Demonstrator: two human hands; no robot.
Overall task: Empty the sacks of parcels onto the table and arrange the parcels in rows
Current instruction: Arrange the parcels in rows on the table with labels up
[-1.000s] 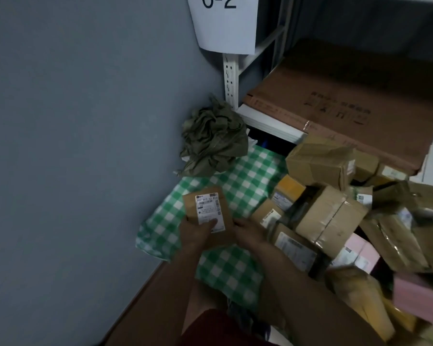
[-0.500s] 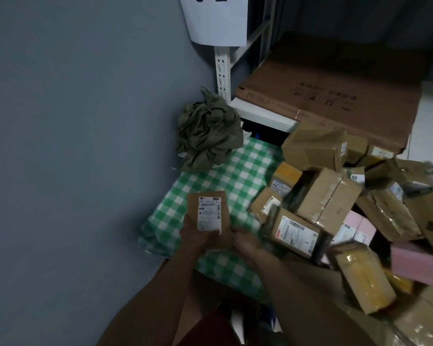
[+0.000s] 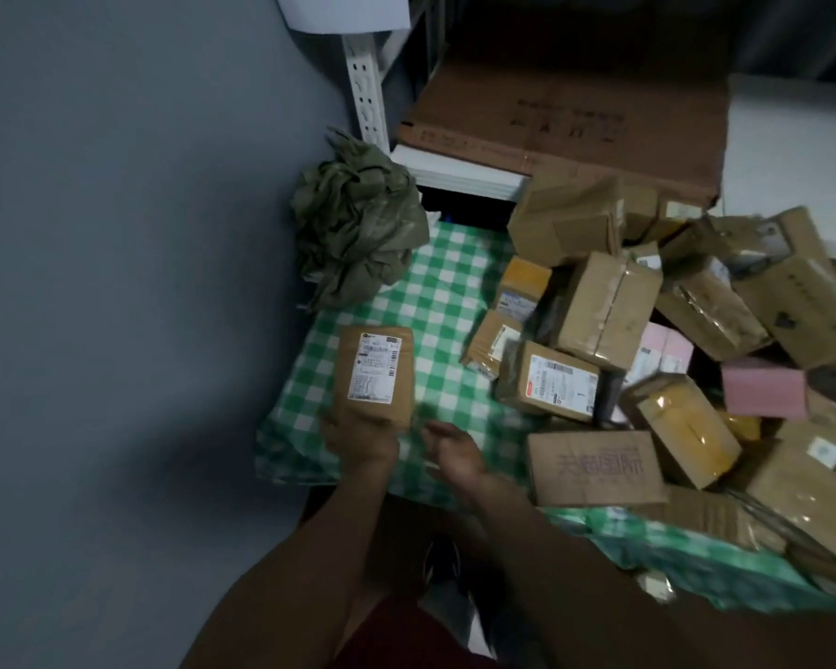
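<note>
My left hand (image 3: pixel 358 439) grips the near end of a flat brown parcel (image 3: pixel 376 374) with a white label, held over the left part of the green checked tablecloth (image 3: pixel 435 301). My right hand (image 3: pixel 450 453) hovers just right of it with relaxed fingers, holding nothing. A jumbled pile of cardboard parcels (image 3: pixel 604 311) fills the table's right side, with a labelled box (image 3: pixel 549 381) and a printed box (image 3: pixel 594 468) nearest my hands. A crumpled olive sack (image 3: pixel 358 219) lies at the table's far left corner.
A grey wall (image 3: pixel 117 282) runs close along the table's left edge. Behind the table stands a white shelf rack (image 3: pixel 365 89) carrying a big flat brown carton (image 3: pixel 565 118). Pink boxes (image 3: pixel 763 386) sit in the pile. Bare cloth shows between the sack and my hands.
My right hand has let go of the flat parcel and drawn a little right. My left hand alone holds it now. The view has tilted down and shifted right.
</note>
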